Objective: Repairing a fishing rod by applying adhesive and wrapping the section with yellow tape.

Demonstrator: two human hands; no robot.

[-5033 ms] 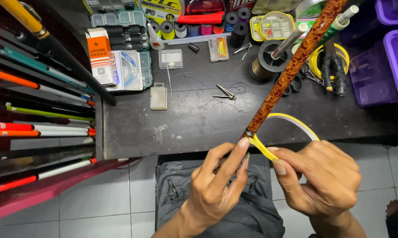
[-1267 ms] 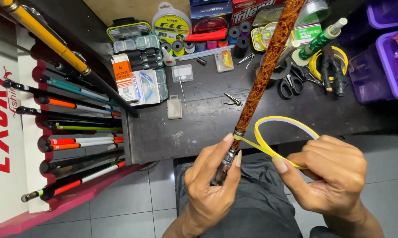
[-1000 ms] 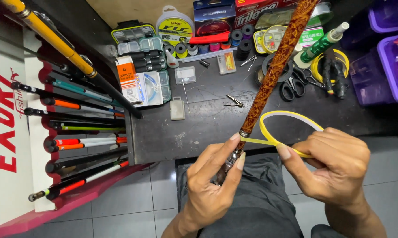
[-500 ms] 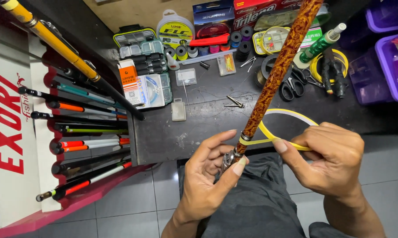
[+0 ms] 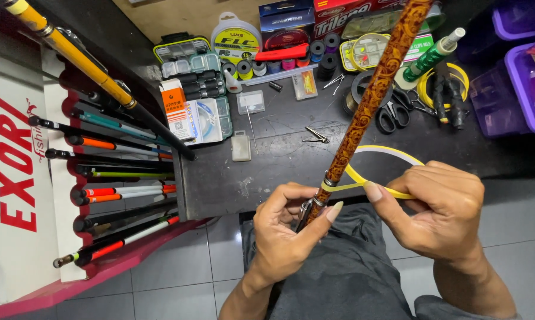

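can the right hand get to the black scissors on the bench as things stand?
Probably not freely: the right hand is pinching the yellow tape looped at the patterned brown rod. The black scissors lie uncovered just beyond the rod, so it would need to release first.

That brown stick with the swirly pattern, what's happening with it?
A person holds the brown rod near its lower end with the left hand. The right hand pulls a yellow strip that loops around the rod just above the left hand's fingers. Behind them, a dark table holds scissors, spools and small boxes.
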